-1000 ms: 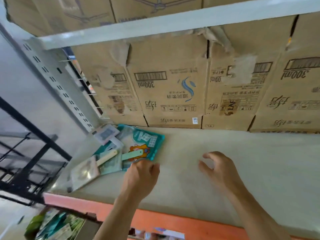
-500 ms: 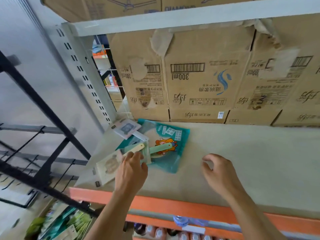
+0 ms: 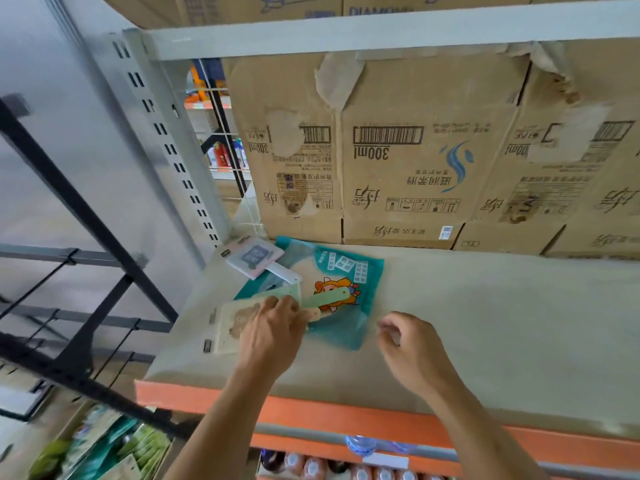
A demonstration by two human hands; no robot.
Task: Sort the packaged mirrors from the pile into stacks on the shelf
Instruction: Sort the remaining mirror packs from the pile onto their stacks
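A pile of packets (image 3: 104, 448) sits at the lower left of the frame, below the shelf (image 3: 485, 323). On the shelf's left end, the left hand (image 3: 273, 336) curls its fingers over a cream mirror pack (image 3: 225, 325), apparently squaring it against the loose mirrors just behind: a pink mirror pack (image 3: 252, 256) and a green-handled mirror (image 3: 325, 299) lying on a teal packet (image 3: 360, 271). Right of centre, the right hand (image 3: 412, 344) hovers loosely curled and empty, likely ready to steady a stack. Cartons (image 3: 398, 161) wall off the back.
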